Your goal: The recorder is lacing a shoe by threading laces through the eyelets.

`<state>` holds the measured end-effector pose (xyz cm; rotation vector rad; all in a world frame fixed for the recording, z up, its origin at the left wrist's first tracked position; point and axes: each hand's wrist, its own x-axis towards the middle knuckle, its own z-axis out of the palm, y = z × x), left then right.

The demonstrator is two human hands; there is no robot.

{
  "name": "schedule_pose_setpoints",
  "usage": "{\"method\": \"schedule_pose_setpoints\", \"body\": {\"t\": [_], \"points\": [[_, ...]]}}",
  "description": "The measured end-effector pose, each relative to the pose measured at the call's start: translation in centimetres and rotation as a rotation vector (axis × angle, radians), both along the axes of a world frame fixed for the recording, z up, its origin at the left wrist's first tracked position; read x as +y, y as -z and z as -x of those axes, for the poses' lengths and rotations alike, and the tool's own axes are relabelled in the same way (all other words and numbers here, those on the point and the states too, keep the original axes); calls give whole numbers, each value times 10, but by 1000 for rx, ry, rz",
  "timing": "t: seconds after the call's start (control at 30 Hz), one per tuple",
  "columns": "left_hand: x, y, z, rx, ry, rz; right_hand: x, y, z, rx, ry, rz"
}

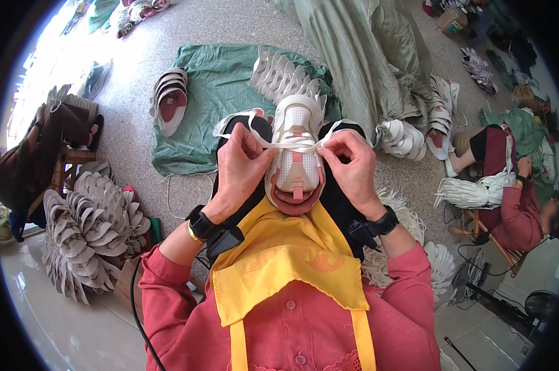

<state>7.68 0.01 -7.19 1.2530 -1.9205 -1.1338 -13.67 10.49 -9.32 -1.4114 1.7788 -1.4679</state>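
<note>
A white and beige shoe upper (296, 114) with pink parts rests on my lap, its tongue and pink heel collar toward me. A white shoelace (296, 147) runs across it through the lower eyelets. On the left side of the upper, my left hand (239, 168) pinches one part of the lace between thumb and fingers. My right hand (352, 164) pinches the lace on the other side. Loops of lace hang out past both hands over my knees. Below my hands, a yellow apron (292, 263) covers my lap.
A green sheet (199, 80) on the floor bears stacked uppers (285, 77) and a separate upper stack (170, 102). Heaped uppers (90, 232) stand at left; a large greenish sack (366, 55) lies ahead. At right, a seated person (514, 207) has a white lace bundle (477, 190). Another person sits at left.
</note>
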Motion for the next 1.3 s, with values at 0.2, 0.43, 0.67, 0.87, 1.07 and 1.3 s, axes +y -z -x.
{"method": "schedule_pose_setpoints", "body": {"t": [0.2, 0.43, 0.67, 0.87, 1.07, 1.3], "points": [[4, -7, 4, -9, 39, 193, 5, -22, -5, 217, -95, 8], [4, 0, 3, 74, 226, 261, 7, -33, -3, 407, -158, -126], [9, -10, -4, -18, 339, 299, 5, -21, -8, 343, -108, -124], [11, -6, -6, -72, 364, 259, 9, -19, -15, 295, -63, -82], [13, -7, -3, -136, 356, 353, 11, -21, -14, 565, -138, 34], [12, 0, -3, -147, 388, 459, 4, -33, -14, 813, -241, -178]]}}
